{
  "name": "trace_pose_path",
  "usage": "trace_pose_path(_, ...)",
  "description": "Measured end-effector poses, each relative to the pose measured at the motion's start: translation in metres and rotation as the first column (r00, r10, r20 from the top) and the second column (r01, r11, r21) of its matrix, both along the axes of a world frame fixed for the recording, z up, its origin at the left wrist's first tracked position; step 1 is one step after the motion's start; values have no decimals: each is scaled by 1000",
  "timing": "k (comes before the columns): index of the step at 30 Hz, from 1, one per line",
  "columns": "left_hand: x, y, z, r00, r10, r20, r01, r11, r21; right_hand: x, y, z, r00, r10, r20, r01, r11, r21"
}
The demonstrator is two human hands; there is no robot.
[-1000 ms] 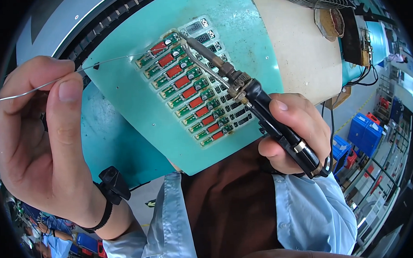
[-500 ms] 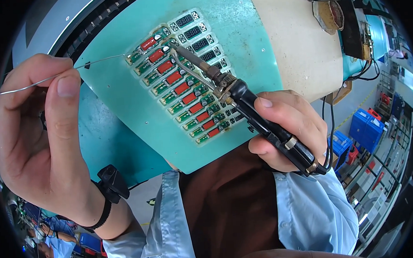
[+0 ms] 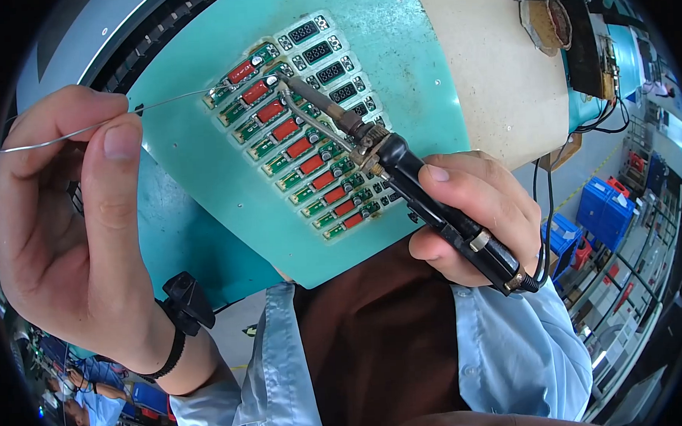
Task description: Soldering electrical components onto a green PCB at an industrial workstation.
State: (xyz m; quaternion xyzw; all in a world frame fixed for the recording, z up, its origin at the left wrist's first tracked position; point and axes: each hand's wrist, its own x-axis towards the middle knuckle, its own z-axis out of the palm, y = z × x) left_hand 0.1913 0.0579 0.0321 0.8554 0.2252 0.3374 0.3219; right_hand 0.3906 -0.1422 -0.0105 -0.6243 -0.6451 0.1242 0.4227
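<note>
- Pinching a thin, silvery wire between thumb and forefinger, a person's left hand extends it rightward over a row of small green circuit boards.
- Gripping the black handle of a soldering iron, the right hand wraps its fingers around it, the metal shaft pointing up and to that hand's left.
- Converging at the second board from the far end, the wire's end and the iron's tip lie close together; whether they touch cannot be told.
- Spread between the two hands, the boards, bearing red blocks, rest on a teal sheet; black displays line their right side.
- Standing beyond the right hand, to its right, are blue bins.
</note>
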Motion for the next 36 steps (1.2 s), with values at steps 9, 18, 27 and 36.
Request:
trace_pose_path(9, 1, 0, 1, 1000, -25, 3, 25, 1000, 10, -5, -1, -2, 996, -41, -75, 41, 999, 8)
trace_pose_path(18, -19, 8, -4, 956, 158, -248, -104, 971, 216, -1, -7, -5, 1000, 0, 24, -2, 996, 85)
trace_pose_path(27, -20, 5, -9, 990, 113, -86, -120, 990, -76, -5, -12, 4, 996, -36, -80, 37, 999, 10)
trace_pose_path(36, -15, 6, -16, 992, 94, -82, -103, 989, -107, -7, -11, -3, 994, -55, -94, 54, 998, -15)
